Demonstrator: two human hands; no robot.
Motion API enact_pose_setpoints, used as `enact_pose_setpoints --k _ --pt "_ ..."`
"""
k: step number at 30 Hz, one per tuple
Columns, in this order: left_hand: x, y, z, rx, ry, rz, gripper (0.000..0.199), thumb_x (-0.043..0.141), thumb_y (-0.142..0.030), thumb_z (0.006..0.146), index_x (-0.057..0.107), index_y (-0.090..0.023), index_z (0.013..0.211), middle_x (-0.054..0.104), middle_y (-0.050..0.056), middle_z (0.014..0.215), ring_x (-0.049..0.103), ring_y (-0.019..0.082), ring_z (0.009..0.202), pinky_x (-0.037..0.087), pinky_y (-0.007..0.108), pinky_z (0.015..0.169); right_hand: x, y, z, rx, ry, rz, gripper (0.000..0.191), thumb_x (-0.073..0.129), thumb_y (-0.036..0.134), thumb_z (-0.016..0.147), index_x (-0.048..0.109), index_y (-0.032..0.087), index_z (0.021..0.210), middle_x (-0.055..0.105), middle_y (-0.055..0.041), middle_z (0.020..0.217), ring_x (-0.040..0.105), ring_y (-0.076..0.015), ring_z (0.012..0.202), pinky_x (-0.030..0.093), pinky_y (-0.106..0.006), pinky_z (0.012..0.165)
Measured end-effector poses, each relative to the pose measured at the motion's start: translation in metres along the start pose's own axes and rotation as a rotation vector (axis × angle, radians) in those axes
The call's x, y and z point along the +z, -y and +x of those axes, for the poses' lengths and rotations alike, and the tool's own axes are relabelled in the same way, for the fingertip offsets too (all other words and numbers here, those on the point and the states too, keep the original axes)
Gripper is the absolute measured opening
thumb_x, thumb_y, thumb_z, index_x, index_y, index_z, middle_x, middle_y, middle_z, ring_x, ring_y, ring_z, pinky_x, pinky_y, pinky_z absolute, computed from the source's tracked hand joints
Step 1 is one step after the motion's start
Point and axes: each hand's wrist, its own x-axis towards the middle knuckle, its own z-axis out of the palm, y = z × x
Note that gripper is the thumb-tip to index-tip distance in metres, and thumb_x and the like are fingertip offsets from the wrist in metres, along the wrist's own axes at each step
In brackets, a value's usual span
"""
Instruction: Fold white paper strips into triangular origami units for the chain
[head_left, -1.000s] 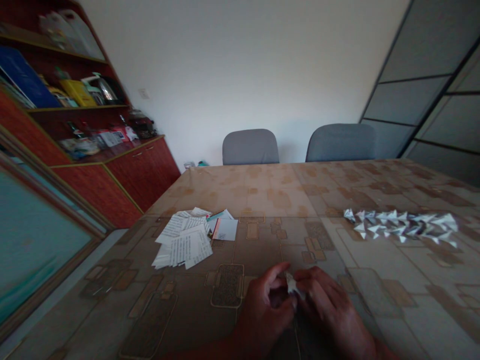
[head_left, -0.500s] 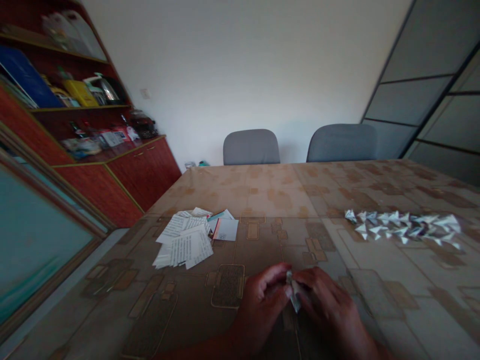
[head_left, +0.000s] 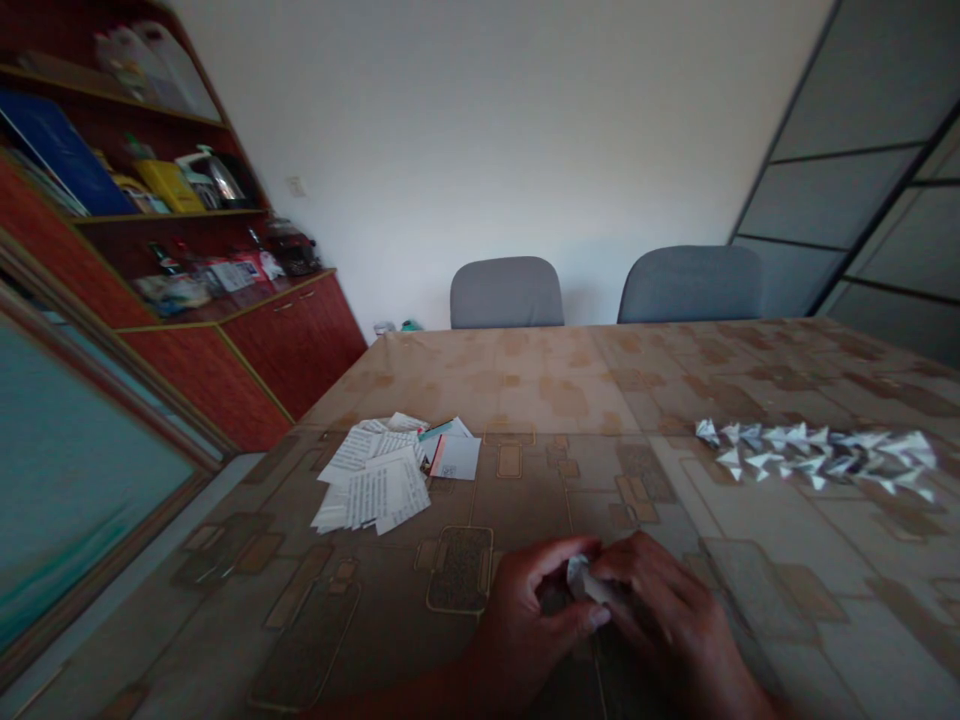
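Close to the table's near edge, both hands meet around a small folded piece of paper (head_left: 579,574). My left hand (head_left: 529,610) pinches it from the left, thumb below and index finger above. The fingers of my right hand (head_left: 667,605) close over its right side and hide part of it. A loose pile of printed paper slips (head_left: 382,485) lies to the left, beyond my left hand. Over on the right, several folded paper pieces (head_left: 814,455) stand in rows, their points sticking up.
The table (head_left: 540,370) wears a brown patterned cover. Two grey chairs (head_left: 506,292) stand at its far side, against the white wall. At the left is a red-brown cabinet (head_left: 285,350) with shelves of household goods. Grey sliding panels (head_left: 817,200) rise at the right.
The folded paper has turned between my fingers, and its lower tip is now covered. My left thumb has shifted slightly down and right. The whole view has moved a little.
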Motion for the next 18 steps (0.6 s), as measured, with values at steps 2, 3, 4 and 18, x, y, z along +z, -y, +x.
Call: enact_pose_setpoints --k 2,3,4,18 --pt "-0.0024 0.0003 0.0012 0.019 0.013 0.061 0.046 0.073 -0.018 0.070 0.068 -0.019 0.116 0.070 0.009 0.113 0.065 0.024 0.103 0.050 0.032 0.091 -0.0031 -0.0007 0.0004 0.015 0.026 0.036 0.009 0.051 0.019 0.094 0.058 0.023 0.098 0.067 -0.0024 0.083 0.067 -0.0158 0.075 0.055 -0.023 0.065" --pt "-0.0034 0.0000 0.0017 0.026 0.023 0.088 0.046 0.071 -0.016 0.072 0.068 -0.020 0.117 0.070 0.008 0.113 0.065 0.024 0.103 0.050 0.032 0.091 -0.0049 -0.0007 0.0006 0.021 0.029 0.045 0.011 0.052 0.018 0.093 0.058 0.023 0.101 0.067 -0.0032 0.086 0.067 -0.0159 0.077 0.055 -0.023 0.067" --pt "-0.0042 -0.0005 0.0021 0.030 0.032 0.112 0.045 0.070 -0.015 0.072 0.068 -0.021 0.117 0.070 0.008 0.113 0.065 0.023 0.102 0.049 0.032 0.091 -0.0066 -0.0006 0.0008 0.028 0.032 0.049 0.013 0.053 0.017 0.093 0.057 0.022 0.103 0.068 -0.0038 0.088 0.068 -0.0159 0.079 0.056 -0.022 0.068" --pt "-0.0061 -0.0024 0.0025 0.056 0.095 0.262 0.049 0.061 -0.009 0.077 0.062 -0.018 0.125 0.067 0.010 0.120 0.064 0.024 0.107 0.048 0.035 0.096 -0.0089 0.0020 0.0012 -0.088 0.196 -0.091 0.024 0.056 0.013 0.087 0.058 0.018 0.111 0.067 -0.0090 0.097 0.064 -0.0213 0.083 0.055 -0.032 0.070"
